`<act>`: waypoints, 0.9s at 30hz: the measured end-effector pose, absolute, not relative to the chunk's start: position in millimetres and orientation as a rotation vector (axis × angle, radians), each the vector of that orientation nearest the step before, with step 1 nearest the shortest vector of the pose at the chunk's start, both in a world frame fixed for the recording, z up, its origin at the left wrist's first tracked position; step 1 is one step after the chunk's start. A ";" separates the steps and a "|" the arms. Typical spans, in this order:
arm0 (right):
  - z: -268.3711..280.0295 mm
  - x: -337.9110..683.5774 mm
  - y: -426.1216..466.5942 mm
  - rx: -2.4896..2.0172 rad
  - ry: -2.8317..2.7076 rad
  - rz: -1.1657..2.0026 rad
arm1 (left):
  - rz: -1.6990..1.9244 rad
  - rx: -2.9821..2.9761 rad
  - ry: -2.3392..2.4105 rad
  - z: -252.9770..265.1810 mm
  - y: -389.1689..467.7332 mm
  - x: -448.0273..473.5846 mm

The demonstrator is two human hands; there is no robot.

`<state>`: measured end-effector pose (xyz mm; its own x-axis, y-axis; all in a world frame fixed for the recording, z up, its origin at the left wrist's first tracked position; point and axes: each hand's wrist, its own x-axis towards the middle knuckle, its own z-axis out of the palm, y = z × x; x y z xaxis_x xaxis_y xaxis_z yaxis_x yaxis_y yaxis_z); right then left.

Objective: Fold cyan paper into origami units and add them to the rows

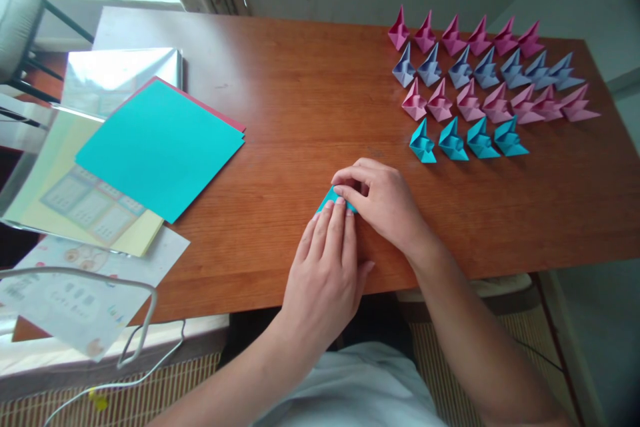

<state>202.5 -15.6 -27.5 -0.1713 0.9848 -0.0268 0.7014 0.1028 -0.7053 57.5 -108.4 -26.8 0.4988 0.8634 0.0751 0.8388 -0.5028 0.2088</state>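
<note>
A small piece of folded turquoise paper [327, 199] lies on the table near its front edge, mostly covered by my hands. My left hand [325, 260] rests flat over its near part, fingers stretched out and pressing down. At the paper's far right corner, my right hand [383, 197] pinches it between thumb and forefinger, the other fingers curled. Beyond my right hand stand folded paper figures in rows: turquoise ones [453, 140] nearest, then pink [470, 101], lavender [460, 68] and magenta ones [453, 37] at the back.
On the left of the wooden table [295, 80] lies a stack of turquoise sheets [165, 147] with a red edge beneath. Under it are a yellow packet [135, 233], a clear-wrapped pack [120, 73] and a printed white sheet [95, 287]. A white cable [150, 347] hangs at the front left.
</note>
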 end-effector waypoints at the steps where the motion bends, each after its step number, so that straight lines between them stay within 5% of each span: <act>1: -27.6 202.6 -15.2 -1.642 -1.933 0.821 | 0.256 2.593 1.484 -27.3 -108.6 57.5; 17: -25.9 213.0 -14.6 -1.435 -1.963 0.818 | 0.205 2.634 1.488 -29.1 -108.6 56.6; 27: -33.5 229.0 -86.7 -1.400 -2.219 0.212 | 0.263 2.650 1.470 -31.8 -108.0 55.8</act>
